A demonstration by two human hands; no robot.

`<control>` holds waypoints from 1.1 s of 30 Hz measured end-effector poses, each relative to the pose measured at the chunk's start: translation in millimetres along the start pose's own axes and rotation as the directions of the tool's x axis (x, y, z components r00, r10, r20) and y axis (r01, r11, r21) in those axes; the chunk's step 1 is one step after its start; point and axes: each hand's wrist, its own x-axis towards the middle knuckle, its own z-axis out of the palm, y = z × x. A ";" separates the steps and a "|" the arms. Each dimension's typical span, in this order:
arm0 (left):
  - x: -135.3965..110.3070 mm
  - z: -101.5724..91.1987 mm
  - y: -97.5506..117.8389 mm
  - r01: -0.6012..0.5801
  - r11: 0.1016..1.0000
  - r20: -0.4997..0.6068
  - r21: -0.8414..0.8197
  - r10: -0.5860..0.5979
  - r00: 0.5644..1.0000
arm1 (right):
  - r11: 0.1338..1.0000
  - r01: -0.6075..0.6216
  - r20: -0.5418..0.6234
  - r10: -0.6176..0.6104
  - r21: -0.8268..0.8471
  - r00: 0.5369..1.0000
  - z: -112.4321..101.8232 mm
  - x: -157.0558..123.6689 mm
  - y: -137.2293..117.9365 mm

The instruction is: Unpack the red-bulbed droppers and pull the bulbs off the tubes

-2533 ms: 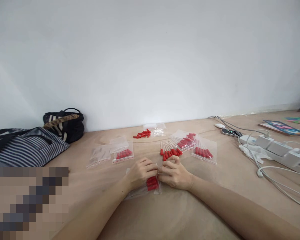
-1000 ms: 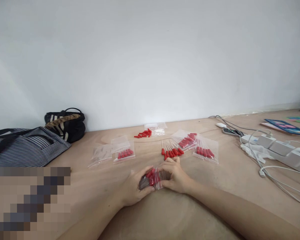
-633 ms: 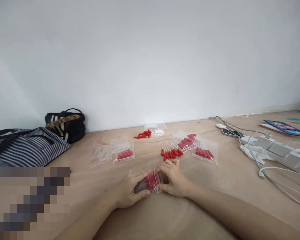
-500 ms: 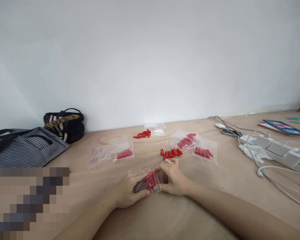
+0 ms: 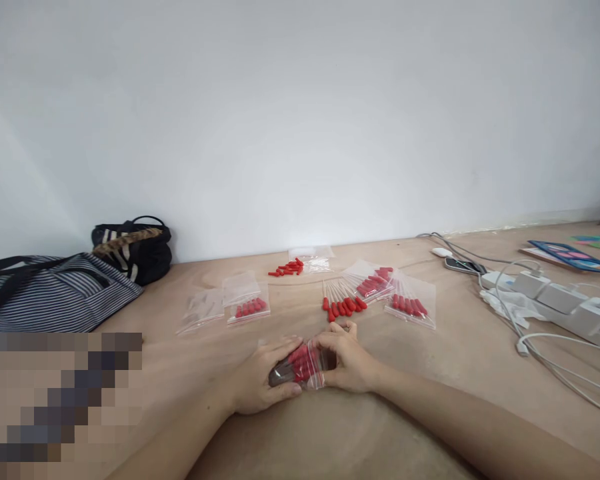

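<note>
A clear zip bag [image 5: 316,379] with red-ended pieces inside lies low over the table between both hands. My left hand [image 5: 257,379] wraps round its left part, fingers above and thumb below. At its right end, where the zip strip runs, my right hand [image 5: 349,361] pinches the bag with thumb and fingers. Just beyond the right hand, a fan of thin pale sticks with red ends [image 5: 344,307] rests on the table. Two zip bags with red-ended sticks, one nearer [image 5: 409,303] and one overlapped behind [image 5: 373,280], lie to its right.
At left are a flat clear bag [image 5: 200,310] and a bag with red pieces [image 5: 250,308]. Loose red pieces [image 5: 287,268] lie beside a bag of white sticks [image 5: 320,260] near the wall. A striped bag [image 5: 65,293] stands far left; chargers and cables [image 5: 563,298] lie right.
The zip bag's right end has tipped slightly toward me, and its red contents show a bit more. Both hands keep their hold; the whole view has shifted slightly.
</note>
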 end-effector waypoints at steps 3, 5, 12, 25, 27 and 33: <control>0.1 -0.2 0.0 -0.005 1.000 -0.019 -0.011 0.005 1.000 | 0.999 -0.032 -0.023 0.033 0.027 0.999 2.4 0.3 0.3; 0.2 -0.6 -0.5 -0.021 1.000 -0.024 -0.011 0.021 0.999 | 0.998 -0.035 -0.025 0.036 0.054 0.999 3.6 0.1 -0.1; 1.5 -2.3 -1.7 0.026 0.999 0.075 -0.021 -0.025 0.997 | 1.000 -0.003 0.041 0.003 0.011 0.999 -2.3 -0.6 -5.4; 0.4 -7.0 1.0 0.048 0.999 0.175 -0.003 -0.046 0.983 | 1.000 0.011 -0.016 -0.011 0.006 1.000 -3.9 -1.1 -6.9; 0.4 -7.5 2.3 0.050 0.999 0.193 0.018 -0.053 0.980 | 1.000 -0.006 -0.027 0.006 0.017 1.000 -7.0 -1.4 -3.8; 0.4 -6.2 3.7 0.049 0.999 0.166 0.007 -0.050 0.985 | 1.000 0.009 0.049 -0.009 0.002 0.999 -11.0 -0.8 -0.6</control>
